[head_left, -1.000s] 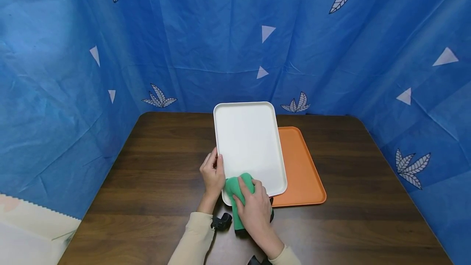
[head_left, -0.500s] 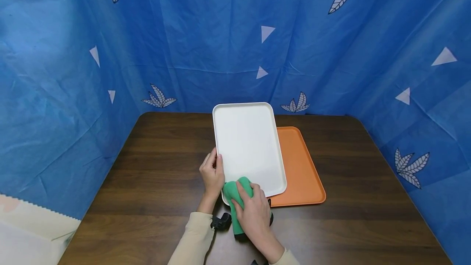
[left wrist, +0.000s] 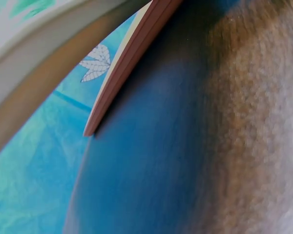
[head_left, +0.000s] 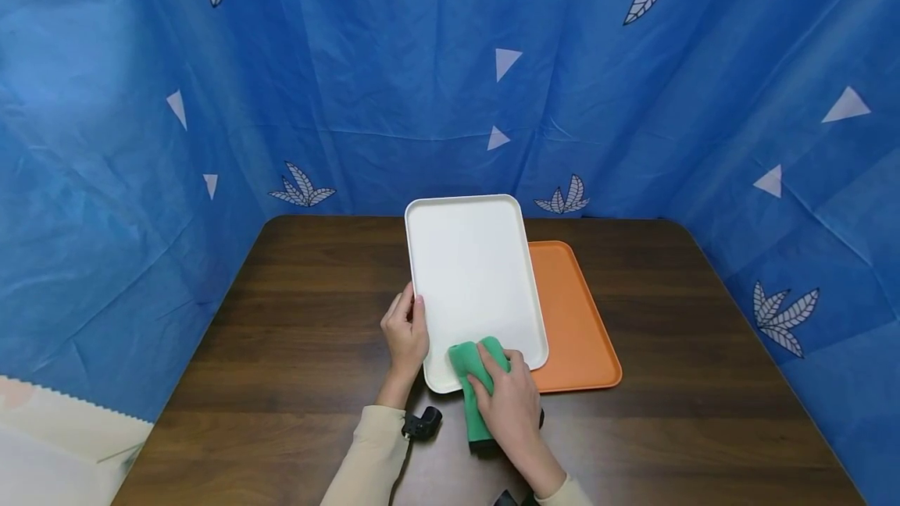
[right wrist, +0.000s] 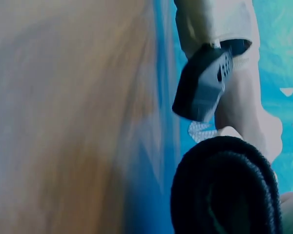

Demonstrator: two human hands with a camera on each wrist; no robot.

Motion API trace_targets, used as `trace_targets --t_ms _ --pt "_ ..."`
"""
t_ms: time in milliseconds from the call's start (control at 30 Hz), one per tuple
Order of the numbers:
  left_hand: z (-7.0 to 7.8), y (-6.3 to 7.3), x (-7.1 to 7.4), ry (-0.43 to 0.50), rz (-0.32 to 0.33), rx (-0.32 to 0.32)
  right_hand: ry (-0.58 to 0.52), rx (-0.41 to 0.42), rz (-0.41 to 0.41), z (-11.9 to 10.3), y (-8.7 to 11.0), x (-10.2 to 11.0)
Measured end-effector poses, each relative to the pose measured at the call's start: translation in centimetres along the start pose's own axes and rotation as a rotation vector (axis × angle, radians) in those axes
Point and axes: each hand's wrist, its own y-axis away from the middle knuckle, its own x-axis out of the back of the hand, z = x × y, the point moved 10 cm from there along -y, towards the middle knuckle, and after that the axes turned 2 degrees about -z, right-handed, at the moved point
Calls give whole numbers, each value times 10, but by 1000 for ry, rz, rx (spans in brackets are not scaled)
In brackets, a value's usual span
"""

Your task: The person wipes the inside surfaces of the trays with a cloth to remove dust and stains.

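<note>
A white rectangular tray is held tilted up over an orange tray by my left hand. The thumb lies along its left rim and the other fingers go behind it. My right hand grips a folded green cloth with a black border and presses it to the tray's near end, right of the lower left corner. In the left wrist view the white tray's rim stands apart from the orange tray's edge. The cloth's black border loops large in the right wrist view.
The orange tray lies flat on a dark wooden table, partly covered by the white one. A blue patterned curtain hangs behind and along both sides. A small black camera is strapped to the left wrist.
My right hand has moved the cloth down slightly, then to the right along the white tray's near end, uncovering the lower left corner. The left hand and both trays stay nearly still.
</note>
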Motion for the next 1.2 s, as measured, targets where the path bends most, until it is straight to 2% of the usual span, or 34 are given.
trace_targets --t_ms 267,633,733,900,1200 --pt "2 0 -1 -3 2 -17 2 -41 30 24 -5 9" --pt "3 -1 -1 4 -5 -22 26 -150 -40 55 -12 13" --pt "-6 2 -3 1 -9 -18 33 -169 -44 61 -13 16" --pt "-32 12 -10 -16 -2 -23 45 -173 -35 66 -14 18" --pt "-34 12 -9 -8 -8 -45 65 -168 8 70 -18 26"
